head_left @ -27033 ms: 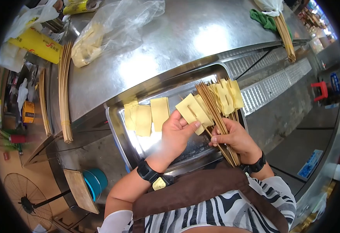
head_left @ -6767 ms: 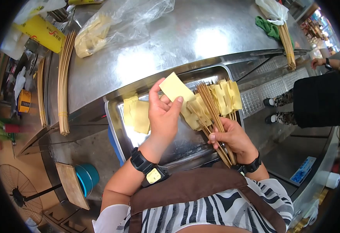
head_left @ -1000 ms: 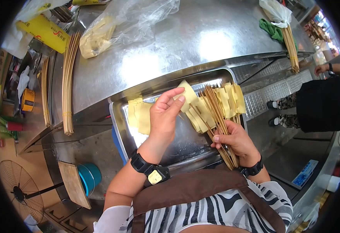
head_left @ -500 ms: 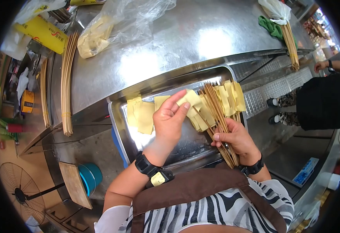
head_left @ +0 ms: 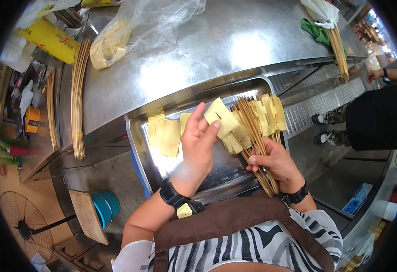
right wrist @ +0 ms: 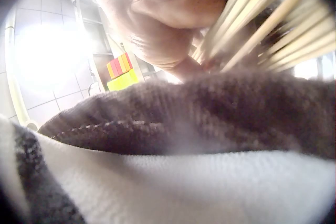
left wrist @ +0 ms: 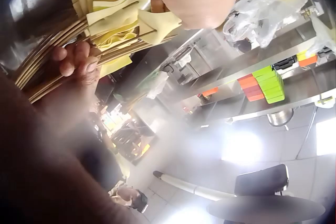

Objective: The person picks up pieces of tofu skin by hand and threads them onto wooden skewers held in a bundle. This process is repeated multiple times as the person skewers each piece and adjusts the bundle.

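In the head view my left hand point(head_left: 197, 143) pinches a pale yellow tofu sheet point(head_left: 220, 113) by its near edge, thumb on top, index finger stretched out. A dark skewer tip pokes through a slit in this sheet. My right hand point(head_left: 273, 161) grips a bundle of bamboo skewers point(head_left: 247, 115) low down, points facing away. Threaded tofu sheets point(head_left: 267, 113) hang on skewers to the right of the bundle, and more lie just left of it. Loose tofu sheets point(head_left: 164, 136) rest in the metal tray point(head_left: 139, 167) below. The left wrist view shows folded sheets point(left wrist: 113, 11) on the skewers.
A steel table point(head_left: 194, 54) lies beyond the tray, bearing a clear plastic bag point(head_left: 112, 45) of sheets and a skewer bundle point(head_left: 78, 99) at left. Wrapped skewers point(head_left: 337, 50) lie far right. Another person point(head_left: 373, 118) stands at right. A teal bucket point(head_left: 107, 206) stands lower left.
A second ago my left fingers bent over the sheet at the skewers; now the sheet faces up with a skewer tip through it, index finger straightened. The right hand keeps its grip.
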`<control>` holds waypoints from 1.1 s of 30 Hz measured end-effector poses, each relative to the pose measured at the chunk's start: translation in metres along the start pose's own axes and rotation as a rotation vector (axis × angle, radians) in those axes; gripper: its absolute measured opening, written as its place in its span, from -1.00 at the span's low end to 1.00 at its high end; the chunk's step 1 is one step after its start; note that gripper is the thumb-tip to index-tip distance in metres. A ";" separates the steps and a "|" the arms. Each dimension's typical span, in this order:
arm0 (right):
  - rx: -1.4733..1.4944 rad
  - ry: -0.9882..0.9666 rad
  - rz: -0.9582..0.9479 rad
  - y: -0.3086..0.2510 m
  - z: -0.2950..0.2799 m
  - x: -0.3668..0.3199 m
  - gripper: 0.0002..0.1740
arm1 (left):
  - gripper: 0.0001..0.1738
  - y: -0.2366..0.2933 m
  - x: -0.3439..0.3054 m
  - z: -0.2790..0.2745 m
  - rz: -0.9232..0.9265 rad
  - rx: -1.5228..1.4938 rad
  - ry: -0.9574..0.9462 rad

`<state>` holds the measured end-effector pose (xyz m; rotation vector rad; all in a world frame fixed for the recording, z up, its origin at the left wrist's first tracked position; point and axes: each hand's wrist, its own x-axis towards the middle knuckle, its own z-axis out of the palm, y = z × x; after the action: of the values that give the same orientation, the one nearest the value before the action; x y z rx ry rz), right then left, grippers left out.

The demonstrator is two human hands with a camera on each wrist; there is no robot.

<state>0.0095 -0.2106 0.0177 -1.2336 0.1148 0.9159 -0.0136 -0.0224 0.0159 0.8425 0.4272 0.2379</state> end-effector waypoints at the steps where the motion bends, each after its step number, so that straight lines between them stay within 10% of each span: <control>1: -0.012 -0.006 -0.004 0.001 -0.001 0.001 -0.77 | -0.40 -0.001 0.004 -0.005 0.003 -0.001 0.000; 12: 0.006 -0.012 -0.008 0.004 -0.002 0.002 -0.79 | -0.83 0.002 0.014 -0.017 0.012 0.136 -0.033; 21: 0.027 -0.017 -0.007 0.005 -0.005 0.002 -0.74 | -0.55 -0.007 -0.003 -0.016 -0.080 0.176 -0.199; 33: 0.010 -0.056 -0.020 0.008 -0.010 0.005 -0.74 | -0.66 -0.010 -0.002 -0.014 -0.275 0.168 -0.247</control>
<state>0.0115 -0.2157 0.0050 -1.1973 0.0624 0.9301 -0.0211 -0.0197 0.0007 0.9533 0.3290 -0.1572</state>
